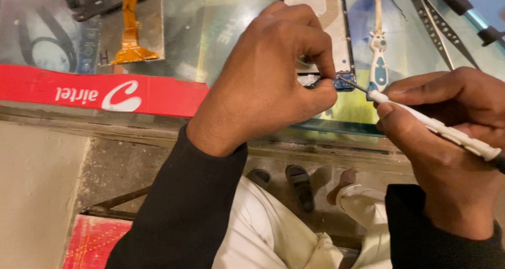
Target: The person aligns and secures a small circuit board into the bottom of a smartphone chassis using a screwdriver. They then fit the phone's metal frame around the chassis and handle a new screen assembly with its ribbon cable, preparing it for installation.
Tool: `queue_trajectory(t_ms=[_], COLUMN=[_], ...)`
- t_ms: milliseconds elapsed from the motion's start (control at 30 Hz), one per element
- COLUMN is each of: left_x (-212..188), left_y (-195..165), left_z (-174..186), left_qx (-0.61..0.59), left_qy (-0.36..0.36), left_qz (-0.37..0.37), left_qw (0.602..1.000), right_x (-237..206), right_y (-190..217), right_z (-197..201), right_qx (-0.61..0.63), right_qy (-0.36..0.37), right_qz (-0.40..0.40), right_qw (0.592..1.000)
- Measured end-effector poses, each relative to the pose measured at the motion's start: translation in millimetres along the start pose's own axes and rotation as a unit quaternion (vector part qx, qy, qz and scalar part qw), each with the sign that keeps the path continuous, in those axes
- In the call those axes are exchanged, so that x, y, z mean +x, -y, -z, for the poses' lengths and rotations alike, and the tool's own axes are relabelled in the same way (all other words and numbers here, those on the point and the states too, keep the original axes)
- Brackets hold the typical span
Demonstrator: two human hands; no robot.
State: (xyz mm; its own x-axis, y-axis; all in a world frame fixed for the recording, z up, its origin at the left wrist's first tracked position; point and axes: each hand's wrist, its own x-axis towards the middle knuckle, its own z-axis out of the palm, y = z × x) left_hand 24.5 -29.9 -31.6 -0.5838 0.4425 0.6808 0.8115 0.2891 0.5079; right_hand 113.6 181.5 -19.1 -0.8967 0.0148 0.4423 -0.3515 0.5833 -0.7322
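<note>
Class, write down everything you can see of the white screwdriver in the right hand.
The screwdriver has a slim white handle, plastic by its look, with ridged sections and a thin dark metal shaft. The right hand grips it between thumb and fingers. It lies slanted, tip up-left, and meets the small blue board at the lower end of the opened phone, which the left hand pinches.

glossy glass counter [231, 32], white plastic screwdriver [442, 128]

L hand [268, 74] pinches small blue board [336, 83] on opened phone [323, 32]; R hand [447, 143] holds white screwdriver [431, 124], tip touching it.
</note>
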Motion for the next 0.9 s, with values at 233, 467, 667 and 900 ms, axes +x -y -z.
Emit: queue_trajectory(t_ms=[233, 467, 667, 900], left_x=[-0.6, -0.7, -0.2, 0.4], left_y=[0.1, -1.3, -2.6, -2.4], left_z=[1.1, 2.0, 1.7, 2.6], left_qx=[0.017, 0.023, 0.027, 0.016], left_qy=[0.016, 0.013, 0.016, 0.012], left_qz=[0.019, 0.016, 0.031, 0.019], left_qw=[1.0, 1.0, 0.999, 1.0], right_x=[0.8, 3.3, 0.1, -2.0], right_y=[-0.7, -1.6, -7.3, -6.5], right_z=[1.8, 0.3, 4.7, 3.8], right_qx=[0.046, 0.06, 0.107, 0.083], right_qy=[-0.023, -0.024, -0.023, -0.019], right_qz=[-0.039, -0.024, -0.017, -0.021], right_qw=[0.998, 0.998, 0.994, 0.996])
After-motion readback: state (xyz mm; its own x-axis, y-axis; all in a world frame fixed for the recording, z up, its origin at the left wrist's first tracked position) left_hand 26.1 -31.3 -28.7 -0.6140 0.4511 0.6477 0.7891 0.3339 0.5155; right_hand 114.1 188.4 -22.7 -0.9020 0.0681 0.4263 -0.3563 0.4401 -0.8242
